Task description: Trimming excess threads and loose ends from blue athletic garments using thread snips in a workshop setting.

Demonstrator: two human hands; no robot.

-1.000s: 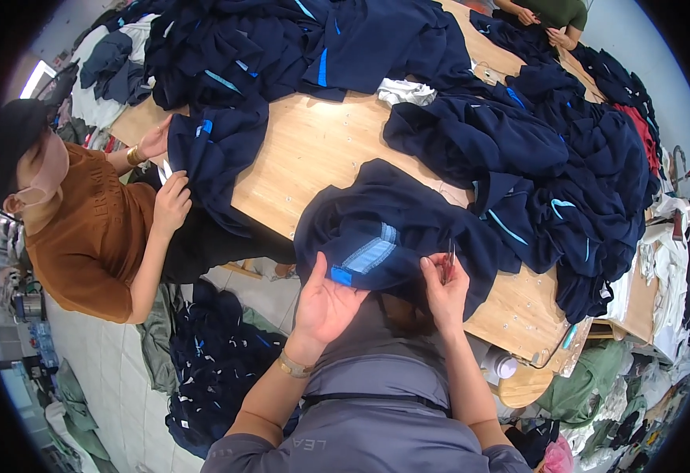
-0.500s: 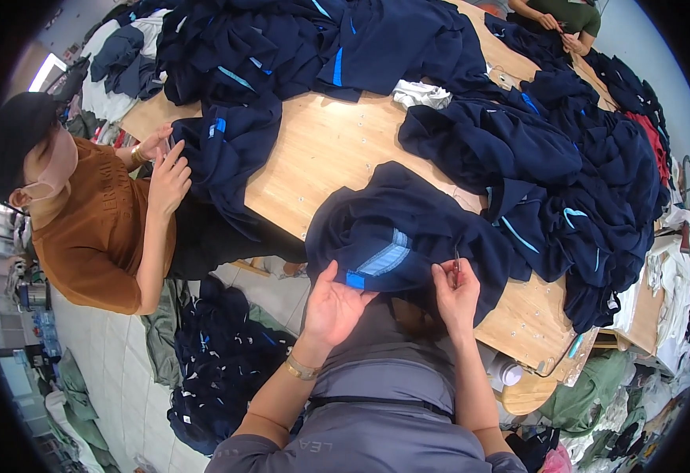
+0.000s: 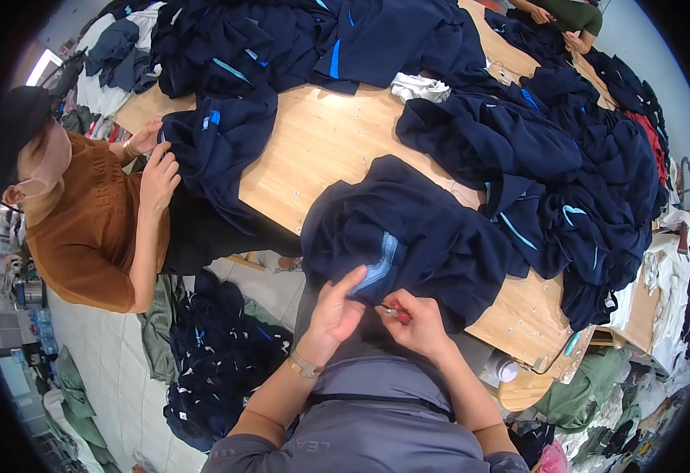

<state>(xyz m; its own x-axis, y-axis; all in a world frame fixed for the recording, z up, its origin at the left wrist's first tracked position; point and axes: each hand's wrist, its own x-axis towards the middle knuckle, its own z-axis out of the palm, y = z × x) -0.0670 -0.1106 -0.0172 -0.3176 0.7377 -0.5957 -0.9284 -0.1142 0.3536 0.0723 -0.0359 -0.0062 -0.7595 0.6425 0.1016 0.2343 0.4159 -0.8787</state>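
Note:
A navy garment (image 3: 432,229) lies bunched over the near table edge, with a light blue strip (image 3: 380,264) on its near part. My left hand (image 3: 337,311) is closed on the garment's near edge beside that strip, thumb on top. My right hand (image 3: 417,322) is close to its right, fingers wrapped round small red-handled thread snips (image 3: 396,313). The snips point left toward the garment edge between my hands. Their blades are mostly hidden or too small to make out.
Piles of navy garments (image 3: 408,43) cover the far side of the wooden table (image 3: 321,150) and its right side (image 3: 605,173). A co-worker in brown (image 3: 85,229) handles navy cloth at left; another person (image 3: 578,20) is at far right. More garments (image 3: 219,363) heap on the floor.
My right hand has moved left with the snips, up to my left hand. My left hand has turned and closed on the garment edge, and the bright blue tab there is now hidden.

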